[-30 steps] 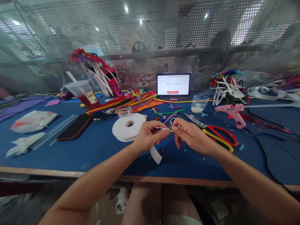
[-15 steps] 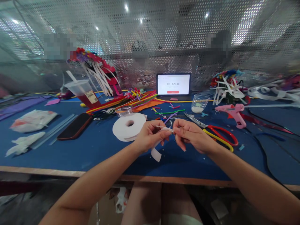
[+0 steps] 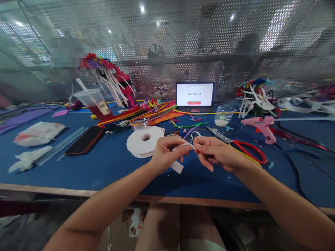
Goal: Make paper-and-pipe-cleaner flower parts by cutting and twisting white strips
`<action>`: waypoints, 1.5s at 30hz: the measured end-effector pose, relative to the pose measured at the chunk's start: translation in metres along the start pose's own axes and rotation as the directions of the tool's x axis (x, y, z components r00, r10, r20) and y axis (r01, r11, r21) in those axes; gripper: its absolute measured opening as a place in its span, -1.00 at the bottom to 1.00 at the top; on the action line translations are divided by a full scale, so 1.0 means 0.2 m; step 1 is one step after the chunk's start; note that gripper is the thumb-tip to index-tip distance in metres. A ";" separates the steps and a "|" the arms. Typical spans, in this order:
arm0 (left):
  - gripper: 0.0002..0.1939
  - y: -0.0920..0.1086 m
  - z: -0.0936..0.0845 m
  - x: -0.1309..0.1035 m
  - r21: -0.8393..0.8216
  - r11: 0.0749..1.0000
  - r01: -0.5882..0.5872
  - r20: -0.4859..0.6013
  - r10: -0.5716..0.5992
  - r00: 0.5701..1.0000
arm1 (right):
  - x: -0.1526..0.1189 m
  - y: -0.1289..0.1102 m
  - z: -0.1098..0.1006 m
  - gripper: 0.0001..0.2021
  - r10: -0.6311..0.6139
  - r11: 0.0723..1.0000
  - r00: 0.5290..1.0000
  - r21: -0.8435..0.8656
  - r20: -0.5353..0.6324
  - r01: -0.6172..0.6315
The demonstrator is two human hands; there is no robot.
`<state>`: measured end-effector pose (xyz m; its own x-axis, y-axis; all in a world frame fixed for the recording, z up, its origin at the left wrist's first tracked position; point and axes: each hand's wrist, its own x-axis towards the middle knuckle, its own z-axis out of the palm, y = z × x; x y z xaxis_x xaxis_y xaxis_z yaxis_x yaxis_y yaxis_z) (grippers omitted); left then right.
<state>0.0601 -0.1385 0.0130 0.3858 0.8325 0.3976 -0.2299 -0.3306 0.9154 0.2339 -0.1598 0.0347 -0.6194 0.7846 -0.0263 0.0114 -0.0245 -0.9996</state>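
Over the blue tabletop, both hands meet at a strip of white ribbon (image 3: 177,167). My left hand (image 3: 169,151) is closed, thumb and fingers pinching the ribbon, and its loose end hangs below the palm. The fingertips of my right hand (image 3: 216,151) pinch the ribbon's other end, right against the left fingertips; the lower fingers curl loosely. Just behind the left hand lies a white ribbon roll (image 3: 136,139). Red-and-yellow handled scissors (image 3: 248,150) lie under and beyond my right wrist, blades pointing away to the left.
A pink glue gun (image 3: 261,125) with a dark cord lies at right. Behind are a plastic cup of white bits (image 3: 222,120), a tablet showing a timer (image 3: 194,94) and bundled pipe cleaners (image 3: 131,116). At left are a phone (image 3: 84,141) and a tilted drink cup (image 3: 95,103).
The ribbon's hanging end has swung slightly up and to the right. My right hand has shifted a little, its lower fingers reaching further down. Both hands keep their pinch.
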 end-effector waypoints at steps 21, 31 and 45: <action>-0.82 0.01 0.03 0.03 -0.178 0.963 0.201 -0.190 -0.234 0.954 | -0.01 0.09 0.01 -0.79 -0.746 -0.467 0.581 -0.878 0.326 -0.107; -0.90 -0.03 0.02 0.03 0.004 1.000 0.026 -0.147 -0.025 0.989 | -0.01 0.06 0.02 -0.77 -0.683 0.055 0.725 -0.996 -0.090 -0.072; -0.92 0.00 -0.02 0.02 0.170 0.978 -0.124 -0.033 0.131 0.991 | 0.00 -0.01 0.01 -0.80 -0.120 0.975 0.974 -0.209 -0.194 0.078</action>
<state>0.0574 -0.1336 0.0144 0.3225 0.7961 0.5121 -0.1205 -0.5021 0.8564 0.2329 -0.1616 0.0365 -0.4519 0.8872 0.0931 0.1267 0.1671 -0.9778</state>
